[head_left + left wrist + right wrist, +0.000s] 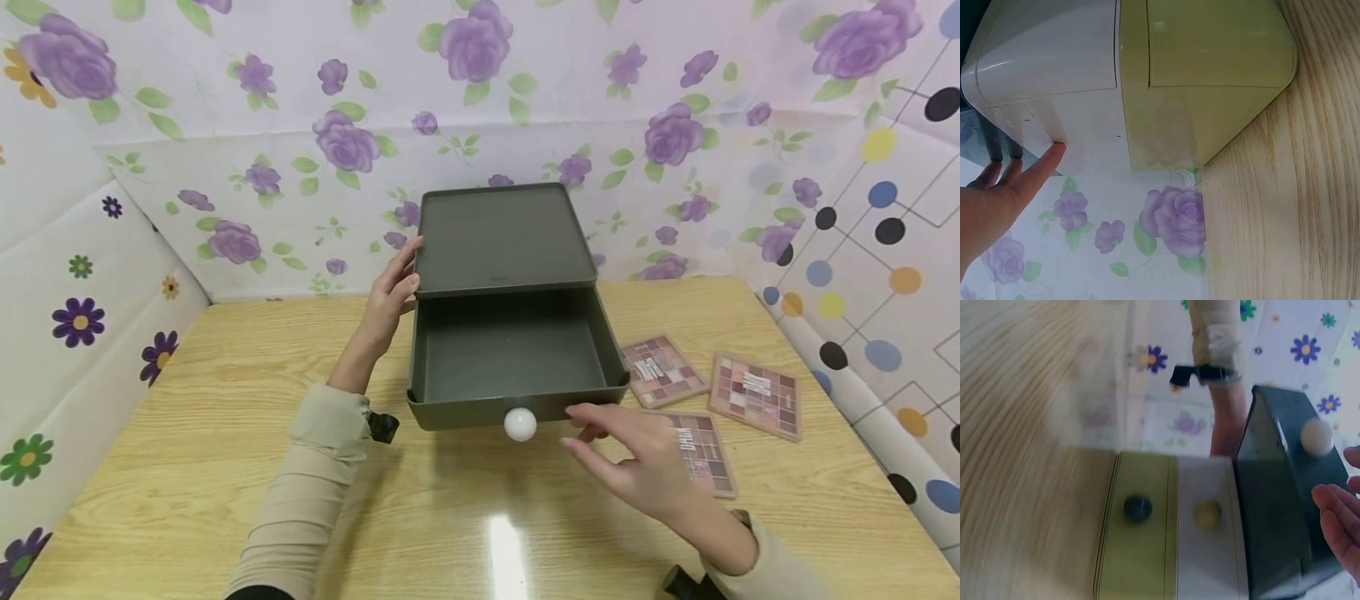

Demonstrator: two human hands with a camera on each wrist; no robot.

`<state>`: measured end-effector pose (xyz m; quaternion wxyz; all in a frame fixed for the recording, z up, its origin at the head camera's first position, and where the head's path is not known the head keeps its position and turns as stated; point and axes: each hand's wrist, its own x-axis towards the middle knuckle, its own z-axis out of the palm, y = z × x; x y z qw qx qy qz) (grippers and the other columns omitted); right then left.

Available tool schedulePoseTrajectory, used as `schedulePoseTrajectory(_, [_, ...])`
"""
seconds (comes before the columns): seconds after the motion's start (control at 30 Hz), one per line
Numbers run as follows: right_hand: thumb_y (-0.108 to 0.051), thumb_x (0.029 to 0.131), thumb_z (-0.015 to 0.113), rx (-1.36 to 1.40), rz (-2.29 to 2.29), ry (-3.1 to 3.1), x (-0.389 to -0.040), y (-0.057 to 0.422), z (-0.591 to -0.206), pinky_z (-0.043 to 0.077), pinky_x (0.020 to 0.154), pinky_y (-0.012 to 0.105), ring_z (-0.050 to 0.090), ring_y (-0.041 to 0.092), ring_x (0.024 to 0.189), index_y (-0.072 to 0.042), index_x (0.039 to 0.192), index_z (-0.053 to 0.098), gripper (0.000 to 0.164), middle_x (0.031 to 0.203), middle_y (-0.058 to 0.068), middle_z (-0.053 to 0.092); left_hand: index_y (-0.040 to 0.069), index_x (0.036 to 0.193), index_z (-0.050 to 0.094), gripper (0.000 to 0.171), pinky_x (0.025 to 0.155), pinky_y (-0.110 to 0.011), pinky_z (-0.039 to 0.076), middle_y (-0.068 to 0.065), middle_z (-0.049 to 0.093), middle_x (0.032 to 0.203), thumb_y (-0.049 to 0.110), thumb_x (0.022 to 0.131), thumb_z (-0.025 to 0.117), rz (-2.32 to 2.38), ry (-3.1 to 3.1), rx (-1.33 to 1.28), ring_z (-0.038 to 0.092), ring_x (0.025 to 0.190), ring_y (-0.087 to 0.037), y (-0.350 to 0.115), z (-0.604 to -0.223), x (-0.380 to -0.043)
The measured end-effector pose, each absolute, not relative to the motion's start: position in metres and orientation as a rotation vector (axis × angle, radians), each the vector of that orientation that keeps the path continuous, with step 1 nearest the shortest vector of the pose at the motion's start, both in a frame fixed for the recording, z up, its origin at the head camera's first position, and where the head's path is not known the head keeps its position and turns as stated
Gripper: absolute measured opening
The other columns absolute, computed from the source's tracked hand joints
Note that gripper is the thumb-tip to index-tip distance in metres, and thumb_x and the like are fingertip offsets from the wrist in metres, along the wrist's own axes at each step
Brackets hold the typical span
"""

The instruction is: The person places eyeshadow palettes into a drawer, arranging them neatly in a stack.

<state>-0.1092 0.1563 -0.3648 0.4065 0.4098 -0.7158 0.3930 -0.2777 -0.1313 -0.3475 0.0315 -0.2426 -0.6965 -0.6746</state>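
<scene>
A small drawer cabinet [502,237] stands on the table, its dark grey top drawer [457,413] pulled out with nothing inside. On the drawer's front is a white knob [521,424]. My left hand [385,304] rests against the cabinet's left side with extended fingers; the left wrist view shows fingertips [1057,150] on the white section. My right hand [637,454] is just right of the knob, fingers loosely bent and holding nothing. Whether its fingertips touch the drawer front, I cannot tell. Below sit a white drawer [1207,562] and an olive drawer [1138,562], both closed.
Three eyeshadow palettes [756,395] lie on the wooden table [225,467] to the right of the cabinet, one partly behind my right hand. Flower-patterned sheeting [285,167] covers the wall behind. Dotted sheeting [885,275] lines the right side.
</scene>
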Motion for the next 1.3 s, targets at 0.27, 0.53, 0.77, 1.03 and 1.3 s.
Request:
schedulePoseTrajectory(0.27, [-0.028,0.086,0.061,1.021,0.932,-1.862,-0.11,0.192,-0.362,0.043,0.048,0.017,0.056,0.007,0.051,-0.003,0.071,0.065,0.029,0.062,0.002,0.062,0.013,0.145,0.025,0.061,0.093,-0.058,0.03,-0.003,0.02,0.15,0.024,0.087,0.041,-2.083,-2.158,-0.745,0.024,0.133,-0.024,-0.131,-0.345,-0.274])
schedulePoseTrajectory(0.53, [-0.028,0.087,0.059,1.094,0.951,-1.921,-0.117,0.218,-0.36,0.045,0.05,0.016,0.056,0.005,0.053,-0.002,0.071,0.064,0.031,0.063,0.002,0.061,0.016,0.145,0.027,0.061,0.094,-0.058,0.03,-0.001,0.022,0.149,0.028,0.087,0.043,-2.077,-2.143,-0.764,0.025,0.133,-0.024,-0.132,-0.349,-0.278])
schedulePoseTrajectory(0.77, [-0.03,0.083,0.064,1.085,0.974,-1.997,-0.135,0.244,-0.374,0.044,0.05,0.016,0.056,0.004,0.052,0.001,0.078,0.067,0.032,0.065,0.005,0.064,0.016,0.145,0.027,0.061,0.093,-0.059,0.03,-0.002,0.021,0.149,0.029,0.087,0.043,-2.067,-2.147,-0.77,0.024,0.133,-0.023,-0.132,-0.349,-0.278])
schedulePoseTrajectory(1.03, [0.005,0.053,0.079,0.974,0.998,-2.251,-0.158,0.278,-0.39,0.046,0.054,0.016,0.059,0.007,0.06,0.003,0.094,0.066,0.043,0.072,0.004,0.066,0.015,0.145,0.027,0.062,0.092,-0.058,0.031,-0.002,0.022,0.149,0.03,0.087,0.043,-2.067,-2.133,-0.772,0.026,0.132,-0.022,-0.132,-0.349,-0.277])
schedulePoseTrajectory(1.3, [-0.01,0.057,0.083,0.852,0.922,-2.525,-0.178,0.3,-0.402,0.046,0.067,0.019,0.058,0.006,0.086,-0.001,0.117,0.06,0.065,0.101,0.008,0.065,0.015,0.145,0.028,0.064,0.092,-0.059,0.031,-0.002,0.023,0.148,0.032,0.086,0.045,-2.063,-2.132,-0.77,0.027,0.132,-0.022,-0.132,-0.349,-0.278])
